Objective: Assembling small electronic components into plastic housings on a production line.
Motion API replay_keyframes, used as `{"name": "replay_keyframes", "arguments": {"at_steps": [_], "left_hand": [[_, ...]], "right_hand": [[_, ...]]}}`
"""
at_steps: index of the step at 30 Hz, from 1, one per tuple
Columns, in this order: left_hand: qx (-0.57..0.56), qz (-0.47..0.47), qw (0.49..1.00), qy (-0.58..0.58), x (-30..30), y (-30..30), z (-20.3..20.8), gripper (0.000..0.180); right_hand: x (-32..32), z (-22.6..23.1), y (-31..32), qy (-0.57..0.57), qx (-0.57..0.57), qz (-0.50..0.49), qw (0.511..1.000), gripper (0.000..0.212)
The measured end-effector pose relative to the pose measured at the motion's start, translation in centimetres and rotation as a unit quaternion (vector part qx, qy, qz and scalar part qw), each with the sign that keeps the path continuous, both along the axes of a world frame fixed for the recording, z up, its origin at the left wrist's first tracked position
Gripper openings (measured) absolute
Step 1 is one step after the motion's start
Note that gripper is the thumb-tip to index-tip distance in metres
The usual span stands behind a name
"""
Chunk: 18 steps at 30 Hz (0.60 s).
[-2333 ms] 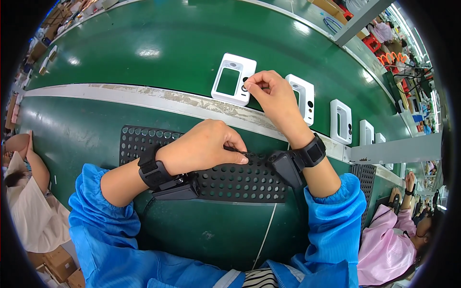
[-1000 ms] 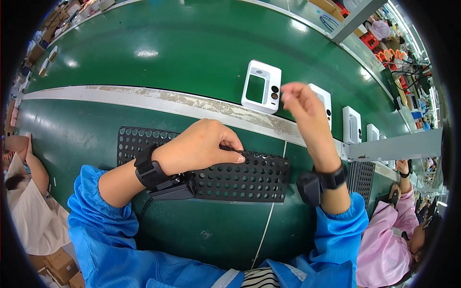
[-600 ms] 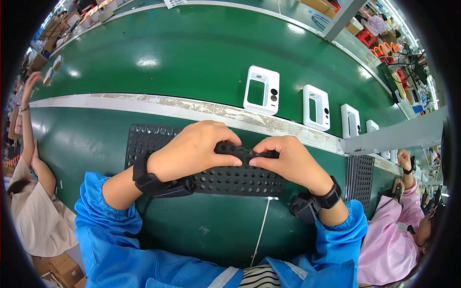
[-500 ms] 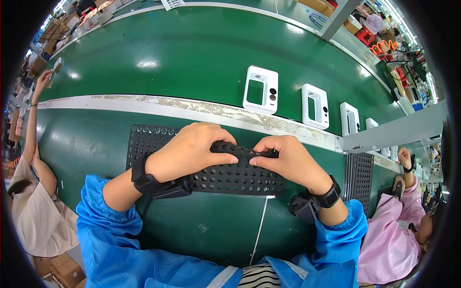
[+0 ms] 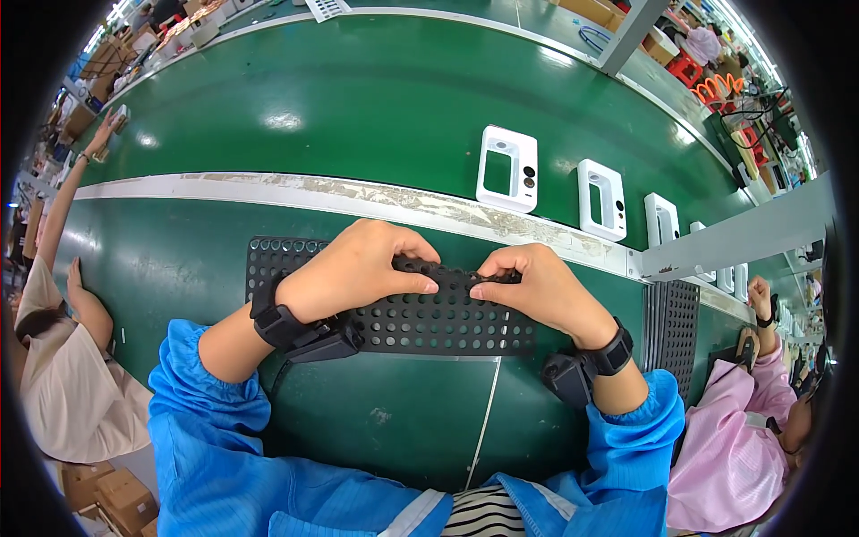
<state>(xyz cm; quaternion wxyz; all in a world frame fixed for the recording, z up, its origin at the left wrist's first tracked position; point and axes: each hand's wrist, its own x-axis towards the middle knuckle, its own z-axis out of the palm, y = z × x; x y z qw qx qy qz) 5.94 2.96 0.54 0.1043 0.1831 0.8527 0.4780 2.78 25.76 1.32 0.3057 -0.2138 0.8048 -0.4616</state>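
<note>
A black perforated sheet (image 5: 429, 331) with rows of round holes lies on the green table in front of me. Its far edge is bent up between my hands. My left hand (image 5: 362, 268) pinches that raised edge between thumb and fingers, its wrist above the sheet's left part. A short way to the right, my right hand (image 5: 541, 291) pinches the same edge, thumb toward the other thumb. Whatever lies behind the curled fingers is hidden. Black straps with small devices sit on both wrists.
White housings (image 5: 507, 170) with rectangular openings stand in a row on the green conveyor (image 5: 358, 98) beyond a worn pale rail (image 5: 358, 192). A stack of black perforated sheets (image 5: 673, 331) lies at right, under a grey metal bar (image 5: 743, 234). Co-workers sit on both sides.
The white housings have shifted right along the conveyor. My hands keep their pinch on the sheet and have barely moved. The left co-worker's outstretched hand has moved slightly.
</note>
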Motion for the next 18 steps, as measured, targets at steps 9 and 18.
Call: {"name": "replay_keyframes", "arguments": {"at_steps": [9, 18], "left_hand": [[-0.019, 0.009, 0.998, -0.062, -0.11, 0.01, 0.71, 0.019], [-0.041, -0.019, 0.999, -0.021, -0.41, -0.01, 0.46, 0.021]], "right_hand": [[0.01, -0.22, -0.06, 0.004, 0.006, -0.002, 1.000, 0.010], [0.12, -0.75, -0.24, 0.054, -0.015, -0.005, 0.998, 0.010]]}}
